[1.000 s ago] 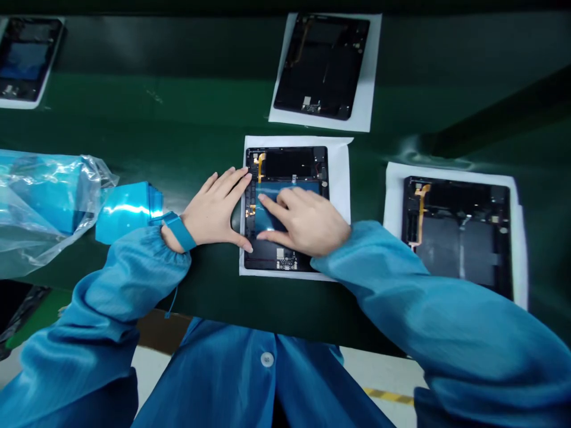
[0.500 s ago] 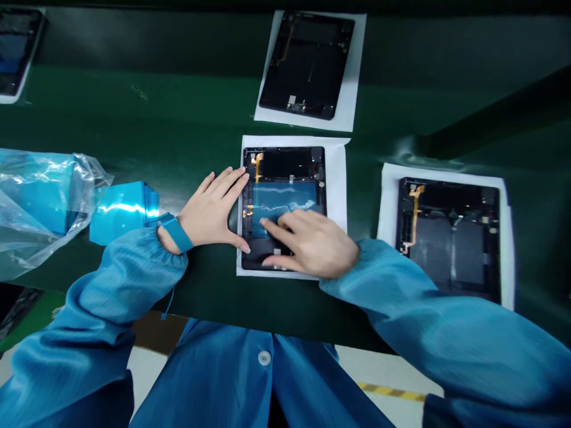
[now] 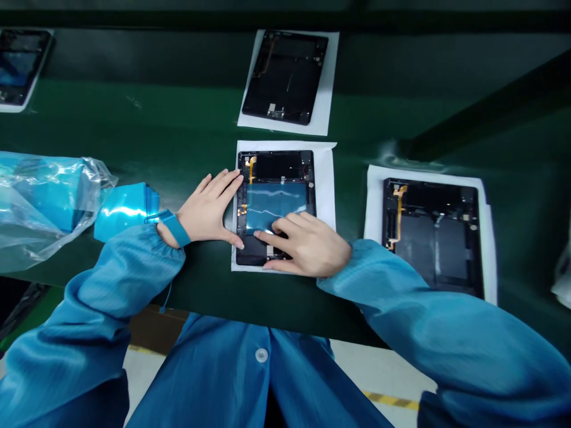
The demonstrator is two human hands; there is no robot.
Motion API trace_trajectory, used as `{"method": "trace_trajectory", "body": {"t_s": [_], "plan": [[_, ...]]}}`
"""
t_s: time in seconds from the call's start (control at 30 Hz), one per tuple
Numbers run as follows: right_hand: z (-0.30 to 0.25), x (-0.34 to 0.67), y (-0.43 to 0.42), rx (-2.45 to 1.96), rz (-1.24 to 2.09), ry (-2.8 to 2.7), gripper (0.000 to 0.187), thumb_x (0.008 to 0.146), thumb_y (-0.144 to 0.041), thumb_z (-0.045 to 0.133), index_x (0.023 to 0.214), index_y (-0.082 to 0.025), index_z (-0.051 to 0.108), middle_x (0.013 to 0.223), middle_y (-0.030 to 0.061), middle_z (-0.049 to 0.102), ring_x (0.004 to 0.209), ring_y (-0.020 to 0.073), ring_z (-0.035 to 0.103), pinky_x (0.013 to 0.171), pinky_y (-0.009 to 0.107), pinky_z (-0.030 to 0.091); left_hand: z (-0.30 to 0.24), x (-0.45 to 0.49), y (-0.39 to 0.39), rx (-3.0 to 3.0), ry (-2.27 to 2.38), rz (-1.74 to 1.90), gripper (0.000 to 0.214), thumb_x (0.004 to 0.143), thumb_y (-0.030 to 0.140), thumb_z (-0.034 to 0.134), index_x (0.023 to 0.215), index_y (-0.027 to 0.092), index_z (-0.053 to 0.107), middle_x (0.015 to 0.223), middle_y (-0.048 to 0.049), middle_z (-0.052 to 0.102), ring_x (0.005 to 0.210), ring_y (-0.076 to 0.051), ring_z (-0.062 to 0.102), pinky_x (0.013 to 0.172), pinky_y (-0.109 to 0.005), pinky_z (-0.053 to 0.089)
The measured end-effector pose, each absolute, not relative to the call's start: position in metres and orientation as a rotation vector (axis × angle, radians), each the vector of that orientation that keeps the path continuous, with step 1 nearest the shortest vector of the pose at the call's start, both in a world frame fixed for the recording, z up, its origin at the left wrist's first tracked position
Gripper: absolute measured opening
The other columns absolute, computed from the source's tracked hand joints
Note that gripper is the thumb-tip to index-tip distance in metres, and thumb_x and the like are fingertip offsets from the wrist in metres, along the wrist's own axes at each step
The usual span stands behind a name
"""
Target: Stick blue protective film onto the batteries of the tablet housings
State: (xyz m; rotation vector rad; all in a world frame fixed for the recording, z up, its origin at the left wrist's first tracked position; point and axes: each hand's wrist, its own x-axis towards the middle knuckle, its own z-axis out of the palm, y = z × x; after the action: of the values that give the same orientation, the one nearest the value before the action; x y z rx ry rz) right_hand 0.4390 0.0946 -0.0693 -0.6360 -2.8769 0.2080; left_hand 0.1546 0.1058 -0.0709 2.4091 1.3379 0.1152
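Observation:
An opened tablet [image 3: 303, 172] lies on a white sheet [image 3: 326, 190] in front of me, its inner parts facing up. A blue film [image 3: 276, 199] covers the middle of it. My left hand [image 3: 209, 208] is open, its fingertips and thumb resting along the tablet's left edge; a blue wrist strap [image 3: 175, 228] circles that wrist. My right hand [image 3: 307, 244] lies over the lower right of the tablet. Its index finger reaches the film's lower left edge, the thumb is stretched out below, and the other fingers are bent. I see nothing held in it.
Another opened tablet [image 3: 435, 238] on white sheeting lies to the right, partly behind my right sleeve. Further tablets lie at the back [image 3: 285, 77] and far left [image 3: 20, 65]. Blue film sheets [image 3: 120, 211] and a clear plastic bag [image 3: 40, 238] with blue sheets are at left.
My right index finger has slid down and slightly left across the film to its lower edge. My left hand stays at the tablet's edge. The camera view has shifted a little.

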Motion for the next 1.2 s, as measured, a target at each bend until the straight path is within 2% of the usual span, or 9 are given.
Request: {"method": "trace_trajectory", "body": {"t_s": [0.2, 0.33, 0.5, 0.57, 0.67, 0.77, 0.9, 1.07, 1.2], "plan": [[-0.072, 0.470, 0.136, -1.116, 0.101, -2.779, 0.074, 0.100, -0.065, 0.034, 0.137, -0.008, 0.064, 0.109, 0.0188, 0.063, 0.090, 0.0273, 0.052, 0.077, 0.039, 0.040, -0.063, 0.156, 0.108, 2.387, 1.350, 0.057, 0.145, 0.056, 0.096, 0.065, 0.163, 0.011, 0.017, 0.168, -0.0243, 0.020, 0.156, -0.046, 0.018, 0.127, -0.064, 0.013], [-0.073, 0.484, 0.132, -0.931, 0.123, -2.871, 0.078, 0.098, -0.069, 0.037, 0.132, -0.007, 0.067, 0.103, 0.0177, 0.063, 0.087, 0.0253, 0.053, 0.076, 0.038, 0.043, -0.062, 0.156, 0.109, 2.385, 1.358, 0.026, 0.149, 0.052, 0.097, 0.065, 0.163, 0.011, 0.016, 0.168, -0.0248, 0.020, 0.156, -0.047, 0.018, 0.127, -0.063, 0.014], [-0.070, 0.499, 0.099, -0.665, 0.320, -2.791, 0.064, 0.096, -0.066, 0.046, 0.118, -0.013, 0.075, 0.098, 0.0142, 0.064, 0.086, 0.0232, 0.059, 0.075, 0.037, 0.050, -0.048, 0.160, 0.108, 2.433, 1.420, -0.186, 0.146, 0.057, 0.091, 0.070, 0.163, 0.009, 0.014, 0.169, -0.0233, 0.018, 0.157, -0.042, 0.017, 0.128, -0.059, 0.016], [-0.071, 0.504, 0.091, -0.758, 0.439, -2.654, 0.056, 0.098, -0.060, 0.049, 0.120, -0.015, 0.074, 0.102, 0.0134, 0.065, 0.091, 0.0228, 0.062, 0.079, 0.036, 0.054, -0.033, 0.168, 0.113, 2.452, 1.453, -0.345, 0.135, 0.062, 0.086, 0.072, 0.161, 0.009, 0.023, 0.167, -0.0229, 0.023, 0.154, -0.042, 0.026, 0.126, -0.059, 0.021], [-0.075, 0.505, 0.089, -1.176, 0.506, -2.353, 0.049, 0.099, -0.051, 0.052, 0.130, -0.015, 0.068, 0.110, 0.0135, 0.065, 0.087, 0.0215, 0.066, 0.081, 0.037, 0.058, -0.011, 0.193, 0.135, 2.450, 1.537, -0.473, 0.082, 0.081, 0.069, 0.069, 0.138, 0.011, 0.058, 0.145, -0.0190, 0.057, 0.130, -0.040, 0.056, 0.114, -0.057, 0.038], [-0.080, 0.499, 0.093, -1.496, 0.569, -2.109, 0.050, 0.093, -0.048, 0.058, 0.131, -0.016, 0.065, 0.113, 0.0132, 0.065, 0.070, 0.0185, 0.065, 0.075, 0.041, 0.059, -0.009, 0.222, 0.169, 2.467, 1.705, -0.305, 0.039, 0.098, 0.041, 0.056, 0.124, 0.012, 0.066, 0.125, -0.0152, 0.067, 0.117, -0.034, 0.064, 0.103, -0.050, 0.045], [-0.082, 0.489, 0.100, -1.674, 0.662, -1.987, 0.057, 0.087, -0.047, 0.062, 0.134, -0.013, 0.062, 0.115, 0.0145, 0.065, 0.065, 0.0182, 0.063, 0.082, 0.046, 0.058, -0.030, 0.242, 0.212, 2.486, 1.753, -0.173, 0.040, 0.099, 0.028, 0.053, 0.133, 0.008, 0.058, 0.136, -0.0207, 0.058, 0.126, -0.036, 0.055, 0.102, -0.048, 0.044], [-0.078, 0.482, 0.106, -1.842, 0.796, -1.852, 0.069, 0.080, -0.043, 0.069, 0.138, -0.008, 0.057, 0.108, 0.0145, 0.068, 0.079, 0.0244, 0.068, 0.090, 0.048, 0.055, -0.051, 0.233, 0.233, 2.521, 1.580, -0.100, 0.023, 0.101, 0.021, 0.047, 0.109, 0.012, 0.067, 0.110, -0.0148, 0.067, 0.107, -0.028, 0.062, 0.092, -0.039, 0.046], [-0.075, 0.480, 0.109, -1.908, 1.001, -1.720, 0.065, 0.079, -0.046, 0.072, 0.132, -0.011, 0.061, 0.098, 0.0097, 0.072, 0.074, 0.0215, 0.068, 0.085, 0.042, 0.055, -0.052, 0.223, 0.228, 2.540, 1.534, 0.047, 0.023, 0.100, 0.016, 0.044, 0.107, 0.010, 0.065, 0.110, -0.0161, 0.065, 0.107, -0.028, 0.061, 0.094, -0.039, 0.046]]}}
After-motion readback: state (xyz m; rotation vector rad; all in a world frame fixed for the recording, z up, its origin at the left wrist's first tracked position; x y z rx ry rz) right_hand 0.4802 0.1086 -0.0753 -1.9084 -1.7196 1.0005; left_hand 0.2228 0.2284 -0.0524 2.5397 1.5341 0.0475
